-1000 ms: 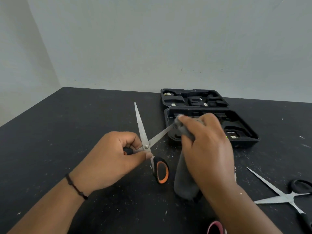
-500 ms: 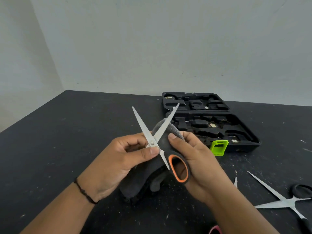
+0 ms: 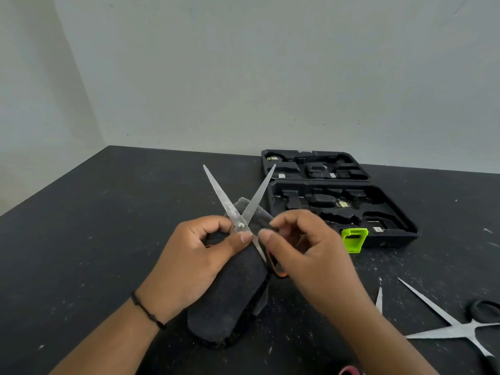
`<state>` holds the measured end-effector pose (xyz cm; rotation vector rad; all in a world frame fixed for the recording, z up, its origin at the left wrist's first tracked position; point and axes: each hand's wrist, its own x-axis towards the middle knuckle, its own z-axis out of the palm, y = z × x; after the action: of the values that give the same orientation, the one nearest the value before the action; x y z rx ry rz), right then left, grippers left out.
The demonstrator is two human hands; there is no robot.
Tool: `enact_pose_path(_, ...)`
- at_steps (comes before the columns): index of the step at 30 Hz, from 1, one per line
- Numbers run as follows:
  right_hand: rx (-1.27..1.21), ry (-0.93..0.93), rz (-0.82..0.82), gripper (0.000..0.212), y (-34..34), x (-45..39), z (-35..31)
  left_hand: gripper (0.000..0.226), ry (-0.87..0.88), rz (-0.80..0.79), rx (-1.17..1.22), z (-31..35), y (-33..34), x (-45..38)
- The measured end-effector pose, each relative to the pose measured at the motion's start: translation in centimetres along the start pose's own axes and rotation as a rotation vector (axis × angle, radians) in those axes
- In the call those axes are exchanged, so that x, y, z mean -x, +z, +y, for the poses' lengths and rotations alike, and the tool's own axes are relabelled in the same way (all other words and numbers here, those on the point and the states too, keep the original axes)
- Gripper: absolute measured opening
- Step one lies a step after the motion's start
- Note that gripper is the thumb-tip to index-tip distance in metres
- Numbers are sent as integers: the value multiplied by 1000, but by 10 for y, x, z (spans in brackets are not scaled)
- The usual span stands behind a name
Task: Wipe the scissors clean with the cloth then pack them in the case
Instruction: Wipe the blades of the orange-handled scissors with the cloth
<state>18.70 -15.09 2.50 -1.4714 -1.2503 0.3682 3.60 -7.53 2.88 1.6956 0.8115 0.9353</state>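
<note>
At the very bottom edge, around 5 o'clock, there's a sliver of something pink, can't tell what it is. Over at 4 o'clock a second pair of scissors with black handles lies spread open on the tabletop, not touched, and there's a small blade tip poking out just past the right wrist.

Main action is dead centre. The left hand has its thumb and fingers pinching the orange-handled scissors right at the pivot, blades splayed in an X pointing up toward 12. The dark grey cloth is draped behind and under them, hanging down toward 6 between the two hands. The right hand has its fingers curled around the orange handle loop and seems to catch the cloth edge too, but how exactly they sit on it is hard to make out.

So I'd say this is still the wiping step, and only for the first pair. Next move probably needs the right hand to bunch the cloth over a blade and draw it toward the tip, staying off the edge.

Further back, 1 to 2 o'clock, the black moulded case sits open with its green latch facing us. No scissors in it yet as far as I can see.
</note>
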Motion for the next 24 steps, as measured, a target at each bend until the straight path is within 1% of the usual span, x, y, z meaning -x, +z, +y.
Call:
enact_pose_path(2,41,23,-93,26,3,3,1,22,11,-17,5,0,2,1)
enact_pose_path(3,24,55,-141,28,3,3,0,23,16,-26,-5,-1,2,2)
enact_pose_path(6,-173,166,-226,17,-1,1,-5,26,23,-60,10,-3,1,1)
enact_pose_path(9,-293,236,-252,15,-7,0,-9,45,-79,-110,176,-5,-2,1)
enact_pose_path(10,-332,250,-249,15,-8,-1,-10,46,-119,-103,234,-3,-2,1)
enact_pose_path(12,-445,282,-225,15,-10,-1,-9,39,-147,-21,306,-1,-2,-2)
enact_pose_path(13,-521,313,-208,14,-11,-2,-7,35,-130,41,298,-1,-1,-3)
enact_pose_path(15,-667,386,-187,13,-15,-5,-8,27,-48,192,191,-5,-3,-7)
enact_pose_path(17,-763,435,-169,12,-19,-7,-7,30,6,334,100,-10,-8,-12)
enact_pose_path(18,-794,448,-163,12,-20,-8,-7,33,-1,386,118,-13,-10,-14)
enact_pose_path(19,-810,455,-160,12,-22,-9,-7,38,-36,417,191,-14,-12,-16)
enact_pose_path(21,-815,464,-156,13,-24,-10,-5,44,-138,401,375,-12,-16,-19)
enact_pose_path(22,-815,465,-156,14,-24,-10,-5,40,-185,349,419,-11,-19,-20)
enact_pose_path(24,-811,465,-161,15,-24,-10,-5,21,-249,224,463,-11,-22,-20)
